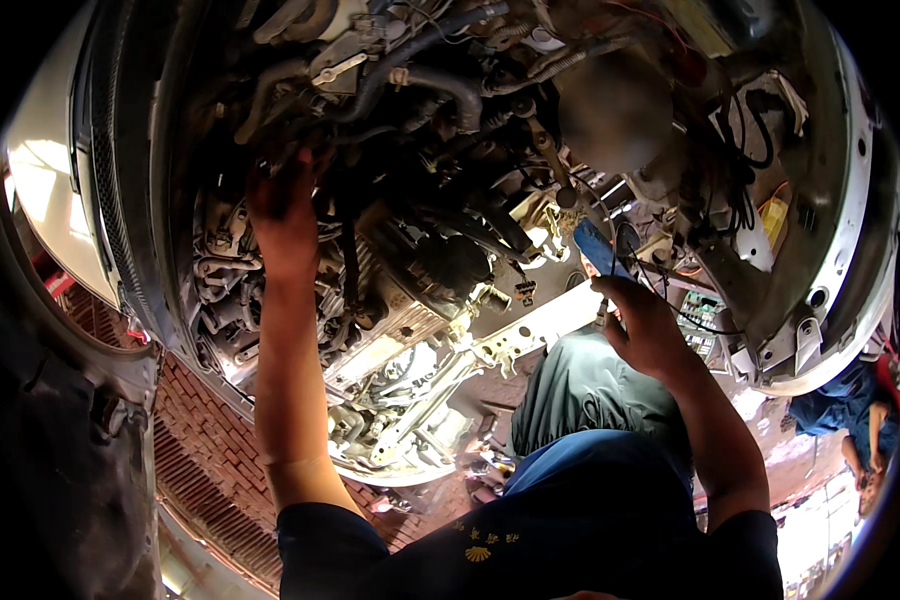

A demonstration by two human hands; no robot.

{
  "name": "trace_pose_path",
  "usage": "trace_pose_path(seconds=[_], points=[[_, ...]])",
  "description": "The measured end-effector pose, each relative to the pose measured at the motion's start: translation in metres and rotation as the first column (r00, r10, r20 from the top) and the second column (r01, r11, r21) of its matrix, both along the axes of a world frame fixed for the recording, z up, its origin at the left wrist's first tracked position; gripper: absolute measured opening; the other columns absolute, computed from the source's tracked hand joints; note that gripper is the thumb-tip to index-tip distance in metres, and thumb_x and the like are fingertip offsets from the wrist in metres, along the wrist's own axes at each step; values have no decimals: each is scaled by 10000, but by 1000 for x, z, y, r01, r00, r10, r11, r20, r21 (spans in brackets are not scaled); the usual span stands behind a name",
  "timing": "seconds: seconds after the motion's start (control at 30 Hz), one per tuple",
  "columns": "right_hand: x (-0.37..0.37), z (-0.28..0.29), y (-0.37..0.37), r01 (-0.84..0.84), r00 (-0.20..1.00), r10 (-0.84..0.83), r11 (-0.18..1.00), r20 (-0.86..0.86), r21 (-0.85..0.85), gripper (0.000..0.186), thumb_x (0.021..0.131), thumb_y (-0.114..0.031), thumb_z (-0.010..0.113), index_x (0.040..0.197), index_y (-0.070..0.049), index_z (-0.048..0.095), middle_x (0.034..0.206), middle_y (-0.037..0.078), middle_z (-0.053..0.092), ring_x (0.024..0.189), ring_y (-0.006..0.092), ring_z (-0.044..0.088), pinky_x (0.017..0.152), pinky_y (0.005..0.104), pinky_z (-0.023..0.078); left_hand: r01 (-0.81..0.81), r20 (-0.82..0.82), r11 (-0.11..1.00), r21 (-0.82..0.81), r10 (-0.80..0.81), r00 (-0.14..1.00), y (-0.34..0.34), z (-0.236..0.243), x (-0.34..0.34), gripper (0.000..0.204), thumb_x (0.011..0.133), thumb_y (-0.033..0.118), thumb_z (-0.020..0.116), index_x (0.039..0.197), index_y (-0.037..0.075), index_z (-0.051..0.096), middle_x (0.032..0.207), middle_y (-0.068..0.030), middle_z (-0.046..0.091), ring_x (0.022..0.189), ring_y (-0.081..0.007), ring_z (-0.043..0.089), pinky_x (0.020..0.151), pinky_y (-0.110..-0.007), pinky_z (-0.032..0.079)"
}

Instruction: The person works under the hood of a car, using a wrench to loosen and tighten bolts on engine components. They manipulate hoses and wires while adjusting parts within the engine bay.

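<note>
My left hand (285,205) reaches up into the shadowed engine bay, among dark hoses and metal parts. Its fingers are lost in the dark, so I cannot make out what they touch. A thick rubber hose (440,85) bends just beyond it. On the right, my right hand (642,322) is closed around the lower end of a blue, flat, elongated handheld thing (598,245), whose exact kind does not show. A thin black cable (685,322) loops beside that hand. Between my arms lies a ribbed metal engine part (395,335), brightly lit.
A pale metal crossmember (535,325) runs past my knee (600,385). The car's curved body edge (840,260) borders the right side. A dark fender (120,180) stands at left above brick paving (205,440). Another person in blue (835,410) is at the far right.
</note>
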State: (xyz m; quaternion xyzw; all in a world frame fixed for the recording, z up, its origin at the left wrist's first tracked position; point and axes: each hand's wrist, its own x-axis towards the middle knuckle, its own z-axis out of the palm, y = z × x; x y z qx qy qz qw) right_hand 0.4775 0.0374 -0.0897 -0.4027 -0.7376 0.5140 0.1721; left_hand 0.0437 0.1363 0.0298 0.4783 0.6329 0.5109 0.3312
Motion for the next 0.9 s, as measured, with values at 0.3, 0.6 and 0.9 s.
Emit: trace_pose_path(seconds=[0.3,0.6,0.9], points=[[-3,71,25,-296,923,344,922,176,-250,283,877,-311,761,902,-40,686,847,122,684,853,337,672,774,456,530,112,-622,962,-249,-247,743,28,-6,-31,153,982,150,687,984,-1,664,847,-140,707,699,-212,688,660,-353,520],[11,82,23,-385,818,461,883,343,-269,553,885,-376,757,1287,-25,614,1276,190,663,1115,343,674,977,434,529,218,-573,937,-273,-340,746,53,-28,-31,194,998,221,655,961,32,683,772,-111,704,682,-329,675,678,-401,532],[75,195,138,-82,924,-91,901,371,426,432,939,-208,679,1294,31,621,1283,195,668,1239,349,613,1096,470,442,95,-664,718,-690,-679,312,84,-97,-69,462,1043,425,524,1118,-9,665,996,-269,695,880,-442,674,789,-503,523]])
